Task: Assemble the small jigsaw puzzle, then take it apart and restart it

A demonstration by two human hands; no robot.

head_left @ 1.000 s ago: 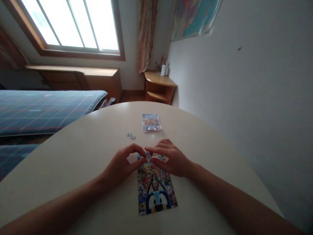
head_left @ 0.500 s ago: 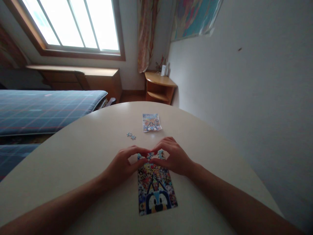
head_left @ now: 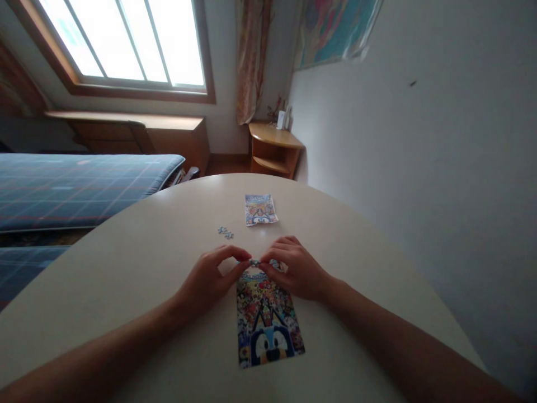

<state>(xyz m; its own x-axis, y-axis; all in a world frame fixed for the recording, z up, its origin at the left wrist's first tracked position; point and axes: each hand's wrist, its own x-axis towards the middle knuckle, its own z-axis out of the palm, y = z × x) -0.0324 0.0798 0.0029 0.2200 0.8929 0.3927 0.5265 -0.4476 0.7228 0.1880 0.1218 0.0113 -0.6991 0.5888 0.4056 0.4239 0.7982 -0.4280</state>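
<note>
Above the pale worktop [head_left: 168, 240], left fingers [head_left: 235, 252] and right fingers [head_left: 272, 255] closely pinch a small piece [head_left: 255, 262], which uneven pressure could flip loose.

The person's left hand [head_left: 210, 274] and right hand [head_left: 296, 268] were both bare, with slender fingers and narrow backs that ran into slim wrists, the left wrist [head_left: 174, 308] and the right wrist [head_left: 333, 291] bare as well. Behind them the left forearm [head_left: 126, 336] and the right forearm [head_left: 390, 324] were uncovered along all the length that showed, each a long, even shape that widened gradually from the wrist toward the lower edge of the head view, where fine details such as the nails and the skin creases were too small and dim to tell.
</note>
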